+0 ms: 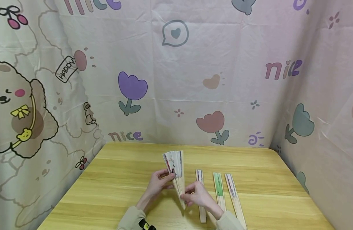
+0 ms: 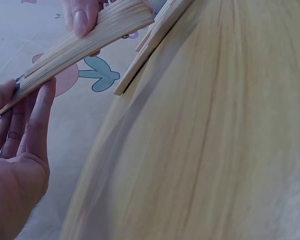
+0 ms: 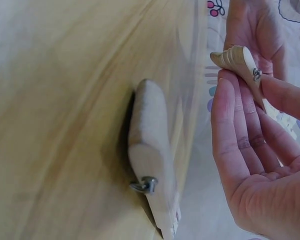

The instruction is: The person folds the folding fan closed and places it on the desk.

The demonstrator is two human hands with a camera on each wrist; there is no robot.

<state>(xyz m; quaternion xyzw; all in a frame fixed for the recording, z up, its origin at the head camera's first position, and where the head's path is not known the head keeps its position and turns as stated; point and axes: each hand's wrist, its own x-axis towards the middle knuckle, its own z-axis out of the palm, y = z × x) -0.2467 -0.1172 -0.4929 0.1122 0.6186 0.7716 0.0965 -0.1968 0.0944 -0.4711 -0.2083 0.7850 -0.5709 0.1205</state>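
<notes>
A partly spread folding fan [image 1: 178, 182] with wooden ribs and a white painted leaf is held up over the table between both hands. My left hand [image 1: 158, 183] pinches it around mid-length, thumb across the front. Lower down, near the pivot end, my right hand [image 1: 197, 195] pinches the ribs between thumb and fingers. In the right wrist view a small metal ring at the fan's pivot [image 3: 257, 74] shows beside the right thumb. The left wrist view has the bare ribs [image 2: 85, 42] running between the two hands.
Three closed folding fans lie right of the held one: one with a dark-patterned leaf [image 1: 203, 214] close by the right hand, a green one [image 1: 218, 185], and a white patterned one [image 1: 232, 191] farthest right. The wooden table [image 1: 107, 191] meets a printed curtain [image 1: 176, 80] behind.
</notes>
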